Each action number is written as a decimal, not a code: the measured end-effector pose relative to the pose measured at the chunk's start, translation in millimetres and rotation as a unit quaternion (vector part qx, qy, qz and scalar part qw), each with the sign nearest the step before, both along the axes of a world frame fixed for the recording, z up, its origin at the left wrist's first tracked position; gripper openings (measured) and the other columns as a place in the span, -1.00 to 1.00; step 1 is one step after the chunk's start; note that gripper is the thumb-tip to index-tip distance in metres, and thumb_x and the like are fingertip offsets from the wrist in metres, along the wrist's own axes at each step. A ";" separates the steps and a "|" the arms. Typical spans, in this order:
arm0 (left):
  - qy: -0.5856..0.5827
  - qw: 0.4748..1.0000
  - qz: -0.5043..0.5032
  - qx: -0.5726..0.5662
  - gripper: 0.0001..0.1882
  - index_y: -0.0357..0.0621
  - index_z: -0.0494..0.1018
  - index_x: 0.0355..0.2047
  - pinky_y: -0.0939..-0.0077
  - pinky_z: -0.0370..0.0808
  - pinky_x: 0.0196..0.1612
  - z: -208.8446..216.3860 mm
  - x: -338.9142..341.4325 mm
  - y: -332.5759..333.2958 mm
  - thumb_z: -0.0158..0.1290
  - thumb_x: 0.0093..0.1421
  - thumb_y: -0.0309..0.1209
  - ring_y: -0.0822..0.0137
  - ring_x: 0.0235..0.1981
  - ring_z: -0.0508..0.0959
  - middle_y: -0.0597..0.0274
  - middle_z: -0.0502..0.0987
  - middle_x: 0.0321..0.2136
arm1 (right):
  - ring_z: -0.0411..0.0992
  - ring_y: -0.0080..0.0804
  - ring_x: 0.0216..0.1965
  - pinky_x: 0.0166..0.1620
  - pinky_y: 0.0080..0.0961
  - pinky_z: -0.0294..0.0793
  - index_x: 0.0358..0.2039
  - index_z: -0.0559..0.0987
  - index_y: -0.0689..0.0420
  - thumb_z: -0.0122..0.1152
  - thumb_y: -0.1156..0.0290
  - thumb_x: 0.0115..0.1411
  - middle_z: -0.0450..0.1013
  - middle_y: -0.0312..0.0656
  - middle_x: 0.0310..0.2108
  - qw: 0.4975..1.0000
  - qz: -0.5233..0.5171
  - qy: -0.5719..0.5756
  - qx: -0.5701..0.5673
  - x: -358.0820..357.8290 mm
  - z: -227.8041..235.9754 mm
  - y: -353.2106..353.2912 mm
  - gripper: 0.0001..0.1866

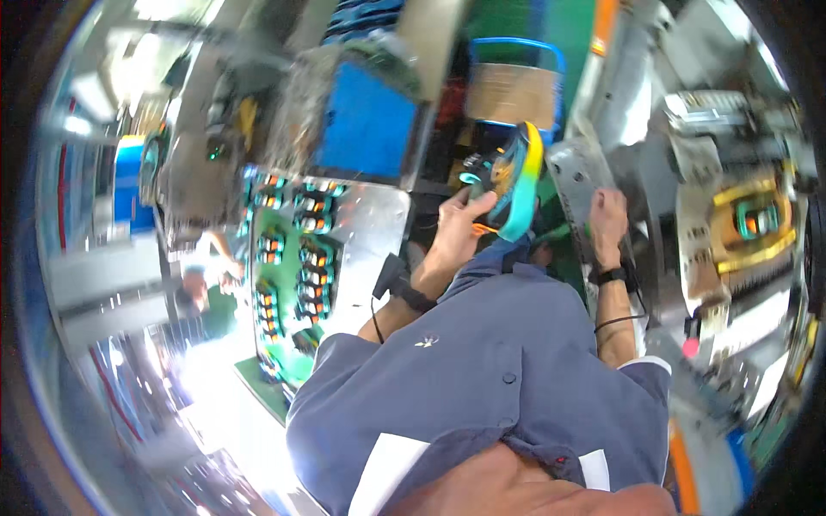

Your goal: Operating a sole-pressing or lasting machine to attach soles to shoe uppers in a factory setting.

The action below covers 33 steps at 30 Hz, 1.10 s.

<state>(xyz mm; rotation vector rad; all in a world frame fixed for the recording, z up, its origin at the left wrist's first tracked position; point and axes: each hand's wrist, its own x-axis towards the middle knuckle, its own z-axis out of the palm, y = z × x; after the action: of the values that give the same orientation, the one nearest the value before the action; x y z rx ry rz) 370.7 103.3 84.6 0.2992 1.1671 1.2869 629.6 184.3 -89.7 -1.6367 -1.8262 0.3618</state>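
In front of my body, my left hand (pixel 460 225) grips a sports shoe (pixel 516 185) by its dark upper. The sole is turned to the right and runs from yellow at the top to teal at the bottom. A bit of orange shows by my fingers. My right hand (pixel 608 217) rests at a grey metal plate (pixel 578 176) on the machine side, its fingers curled. What those fingers hold, if anything, I cannot make out. Each wrist wears a dark band with a thin cable.
To the left, several dark and teal shoes (pixel 314 275) stand in rows on a green surface. Beyond them is a blue panel (pixel 366 120). A blue-framed trolley (pixel 516 90) carries cardboard ahead. On the right, a machine holds a yellow-edged fixture (pixel 723 202). Another person's hand (pixel 228 267) shows at far left.
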 end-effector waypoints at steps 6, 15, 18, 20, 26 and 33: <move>0.106 0.987 0.094 -0.078 -0.61 -0.39 0.46 -0.09 0.38 0.48 -0.22 -8.6 -34.0 -66.6 0.17 0.14 -0.36 0.29 -0.26 0.54 0.08 0.55 -0.23 | 0.36 -0.01 -0.25 -0.15 -0.18 0.33 -0.36 0.52 0.20 0.07 0.44 0.19 0.42 -0.01 -0.39 0.993 0.091 -0.037 0.070 13.8 -47.2 7.3 -0.89; 0.074 0.928 0.357 -0.077 -0.65 -0.45 0.48 -0.20 0.45 0.50 -0.20 -39.8 -135.6 -152.5 0.23 0.06 -0.45 0.33 -0.34 0.56 0.12 0.56 -0.31 | 0.45 -0.26 -0.36 -0.27 -0.49 0.44 -0.26 0.56 0.24 0.16 0.40 0.19 0.48 -0.07 -0.38 0.994 0.072 0.026 0.079 -32.8 16.7 54.5 -0.81; 0.051 0.888 0.450 -0.077 -0.64 -0.51 0.46 -0.21 0.42 0.52 -0.20 -57.0 -189.7 -177.0 0.23 0.05 -0.46 0.29 -0.34 0.57 0.07 0.56 -0.31 | 0.47 -0.41 -0.28 -0.20 -0.52 0.46 -0.22 0.53 0.27 0.11 0.44 0.27 0.51 -0.13 -0.31 0.971 0.189 0.144 0.009 -127.6 122.1 92.6 -0.84; 0.062 0.844 0.516 -0.132 -0.63 -0.52 0.45 -0.21 0.40 0.53 -0.22 -48.6 -223.6 -180.4 0.23 0.04 -0.46 0.26 -0.35 0.58 0.05 0.56 -0.32 | 0.47 -0.49 -0.22 -0.15 -0.56 0.47 -0.20 0.52 0.27 0.11 0.48 0.28 0.51 -0.16 -0.27 0.928 0.275 0.232 0.101 -193.3 169.7 117.8 -0.85; 0.081 0.808 0.583 -0.014 -0.67 -0.43 0.46 -0.21 0.36 0.60 -0.46 -121.5 -369.3 -222.6 0.20 0.06 -0.44 0.21 -0.42 0.62 0.04 0.58 -0.33 | 0.45 -0.52 -0.38 -0.30 -0.59 0.43 -0.26 0.60 0.17 0.19 0.55 0.18 0.54 -0.23 -0.36 0.851 0.422 0.018 0.312 -418.1 362.7 125.5 -0.89; 0.117 0.739 0.657 -0.094 -0.68 -0.35 0.50 -0.27 0.46 0.51 -0.44 -140.7 -545.9 -263.2 0.24 -0.03 -0.42 0.32 -0.48 0.56 0.16 0.57 -0.42 | 0.36 -0.19 0.10 0.13 -0.36 0.31 0.07 0.44 0.11 0.14 0.58 0.16 0.41 -0.11 0.07 0.694 0.498 -0.209 0.476 -697.4 469.0 202.2 -0.57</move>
<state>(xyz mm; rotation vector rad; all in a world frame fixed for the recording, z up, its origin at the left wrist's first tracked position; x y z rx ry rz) -175.1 -159.9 -56.0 -0.7080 1.7955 2.3434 -67.8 386.5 379.2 0.1049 -2.4530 -0.5415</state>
